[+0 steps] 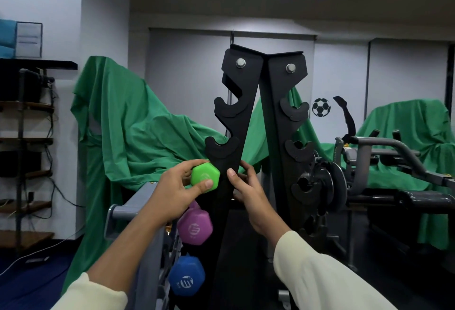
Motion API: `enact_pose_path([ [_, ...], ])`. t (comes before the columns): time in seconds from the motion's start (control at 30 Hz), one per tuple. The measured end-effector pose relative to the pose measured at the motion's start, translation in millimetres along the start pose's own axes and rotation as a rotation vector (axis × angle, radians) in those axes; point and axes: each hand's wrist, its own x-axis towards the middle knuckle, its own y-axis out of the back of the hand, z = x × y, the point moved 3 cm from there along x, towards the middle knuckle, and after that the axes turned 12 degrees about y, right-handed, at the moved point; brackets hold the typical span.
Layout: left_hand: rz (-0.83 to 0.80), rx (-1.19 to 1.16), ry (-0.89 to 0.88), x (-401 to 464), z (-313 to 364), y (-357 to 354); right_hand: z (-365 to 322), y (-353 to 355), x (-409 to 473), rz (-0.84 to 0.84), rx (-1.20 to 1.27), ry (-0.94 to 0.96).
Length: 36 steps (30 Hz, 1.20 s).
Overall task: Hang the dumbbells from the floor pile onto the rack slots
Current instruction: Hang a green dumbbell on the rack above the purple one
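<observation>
Green dumbbell is at the rack, near end cap facing the camera, handle running away behind the left upright, so the long axis goes roughly across the rack frame. Left hand pinches that cap, thumb on its front face, fingers over the top. Right hand is on the other side of the upright, fingers curled around something behind it, probably the dumbbell's far end; can't tell, the upright hides it. Both hands are touching or just beside the load, left one clearly nearer the visible cap.

My read: it's being seated in the third slot down on the left side. Whether the handle is already resting in the hook is hidden.

Below it on the same column hang a purple dumbbell and a blue dumbbell. The two slots above are free, as are the visible right-side hooks.

Floor pile isn't in view. Around it: green cloth draped over equipment behind, a grey weight machine to the right, shelving with cables on the left, a football sticker on the white wall.
</observation>
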Motion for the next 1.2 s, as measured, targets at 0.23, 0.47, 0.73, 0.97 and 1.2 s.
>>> enact_pose_path([
  [0.23,-0.013,-0.458,0.148,6,-14,-5,21,-2,5,-0.077,0.059,-0.141],
  [0.47,-0.136,-0.704,0.503,33,-8,-39,30,-5,4,-0.133,0.064,-0.123],
  [0.73,-0.223,-0.654,0.533,42,-18,-40,31,-5,6,-0.15,0.062,-0.126],
  [0.97,-0.175,-0.58,0.59,53,-20,-35,33,-12,3,-0.081,0.068,-0.074],
  [1.2,-0.141,-0.537,0.642,56,-16,-37,26,-15,8,-0.009,0.159,-0.069],
])
